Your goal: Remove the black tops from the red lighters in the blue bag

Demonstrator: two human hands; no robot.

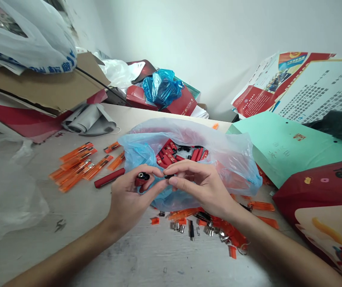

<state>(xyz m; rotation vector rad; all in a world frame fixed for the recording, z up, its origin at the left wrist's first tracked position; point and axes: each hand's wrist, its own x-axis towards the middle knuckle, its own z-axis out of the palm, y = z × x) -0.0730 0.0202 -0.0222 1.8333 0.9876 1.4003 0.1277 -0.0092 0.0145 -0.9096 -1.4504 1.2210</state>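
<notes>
My left hand is closed, its fingers curled round a dark red tube with a black and silver end. Between the fingertips of both hands is a small black part, pinched by my right hand; its exact kind is too small to make out. Just behind my hands lies an open translucent bluish plastic bag. Inside it are several red tube-like pieces and some black bits. Left of my left hand, another dark red tube rests on the table.
Orange translucent lighter-like pieces lie in a pile at left. Loose orange pieces, metal caps and a black piece are scattered before the bag. A mint-green paper bag and a red bag stand at right; a cardboard box is back left.
</notes>
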